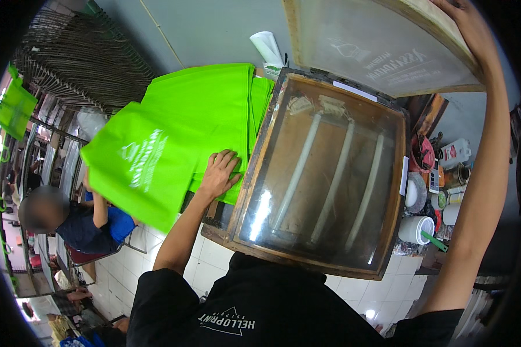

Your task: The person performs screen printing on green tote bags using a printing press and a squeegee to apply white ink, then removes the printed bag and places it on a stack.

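One lime-green fabric bag with a white print (pixel 142 156) lies directly left of the left hand (pixel 218 173), skewed off the neat lime-green fabric stack (pixel 214 110) under those fingers. The left fingers lie side by side, pressed on the green fabric, thumb set apart; whether they pinch a layer I cannot tell. The right hand (pixel 466 26) is far off, its fingers clamped over the outer edge of a pale wooden-framed mesh screen (pixel 382 55), though its tips are partly cut off. From that grip, the screen slants down and leftward, tilted up, its lower edge near the far side of a brown wooden box with a clear glass top (pixel 321 159).

That box begins just right of the left fingers, its long axis running away from the body, and its glass is bare. Beyond the printed bag's left edge, a seated co-worker (pixel 92 217) narrows the room; farther right, a white plastic tub (pixel 415 230) stands beside the box.
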Available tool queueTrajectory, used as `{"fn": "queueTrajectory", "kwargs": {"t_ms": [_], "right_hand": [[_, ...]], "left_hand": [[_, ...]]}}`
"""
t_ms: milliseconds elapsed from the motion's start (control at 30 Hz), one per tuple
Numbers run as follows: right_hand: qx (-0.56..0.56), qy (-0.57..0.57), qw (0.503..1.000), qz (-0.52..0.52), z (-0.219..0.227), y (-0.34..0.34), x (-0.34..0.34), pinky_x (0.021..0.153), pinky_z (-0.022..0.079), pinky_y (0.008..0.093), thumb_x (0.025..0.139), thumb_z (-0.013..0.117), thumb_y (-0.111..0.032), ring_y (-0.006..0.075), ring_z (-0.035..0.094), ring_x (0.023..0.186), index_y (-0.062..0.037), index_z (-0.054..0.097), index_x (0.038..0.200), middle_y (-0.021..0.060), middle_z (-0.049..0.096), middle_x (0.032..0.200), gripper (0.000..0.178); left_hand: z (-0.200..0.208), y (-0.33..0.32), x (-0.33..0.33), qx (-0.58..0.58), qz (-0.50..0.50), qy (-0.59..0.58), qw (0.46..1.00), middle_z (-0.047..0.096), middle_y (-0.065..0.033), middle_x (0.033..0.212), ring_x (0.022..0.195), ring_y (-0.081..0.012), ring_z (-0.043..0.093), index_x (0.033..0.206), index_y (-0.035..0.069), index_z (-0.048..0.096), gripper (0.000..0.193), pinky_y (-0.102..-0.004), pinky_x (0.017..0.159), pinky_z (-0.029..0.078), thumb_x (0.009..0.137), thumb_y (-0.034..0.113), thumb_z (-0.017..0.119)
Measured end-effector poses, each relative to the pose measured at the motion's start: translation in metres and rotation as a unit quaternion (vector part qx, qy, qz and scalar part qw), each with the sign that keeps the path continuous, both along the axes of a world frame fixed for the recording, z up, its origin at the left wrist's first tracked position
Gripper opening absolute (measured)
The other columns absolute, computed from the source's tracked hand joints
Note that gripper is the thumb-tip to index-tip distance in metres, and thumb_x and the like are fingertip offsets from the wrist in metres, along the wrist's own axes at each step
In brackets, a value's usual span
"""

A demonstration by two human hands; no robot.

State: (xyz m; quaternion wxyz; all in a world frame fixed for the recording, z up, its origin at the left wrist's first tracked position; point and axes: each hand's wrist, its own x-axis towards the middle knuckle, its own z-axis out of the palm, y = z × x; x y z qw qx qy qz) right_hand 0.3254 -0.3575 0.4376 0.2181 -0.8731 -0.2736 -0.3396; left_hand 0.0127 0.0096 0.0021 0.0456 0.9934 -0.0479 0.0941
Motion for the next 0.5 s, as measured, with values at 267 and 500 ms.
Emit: {"fn": "queueTrajectory", "kwargs": {"t_ms": [267, 500], "right_hand": [[0.009, 0.027, 1.000, 0.005, 0.002, -0.001, -0.003, 0.088, 0.053, 0.0428, 0.075, 0.087, -0.037, 0.0394, 0.072, 0.093, 0.0108, 0.073, 0.107, 0.0305, 0.072, 0.101, 0.059], [-0.013, 0.100, 0.994, -0.036, 0.004, 0.005, -0.013, 0.081, 0.056, 0.0379, 0.088, 0.076, -0.030, 0.0256, 0.071, 0.088, 0.0032, 0.074, 0.112, 0.0202, 0.075, 0.100, 0.041]], "left_hand": [[-0.020, 0.003, 0.019, -0.201, -0.013, -0.099, 0.974, 0.070, -0.0138, 0.113, 0.112, -0.0283, 0.063, 0.107, 0.000, 0.068, 0.023, -0.0385, 0.102, 0.046, 0.090, 0.016, 0.067], [0.026, 0.045, 0.034, -0.685, 0.271, -0.165, 0.656, 0.072, -0.0064, 0.094, 0.081, -0.0122, 0.061, 0.098, -0.001, 0.069, 0.013, -0.0259, 0.079, 0.047, 0.094, 0.009, 0.063]]}}
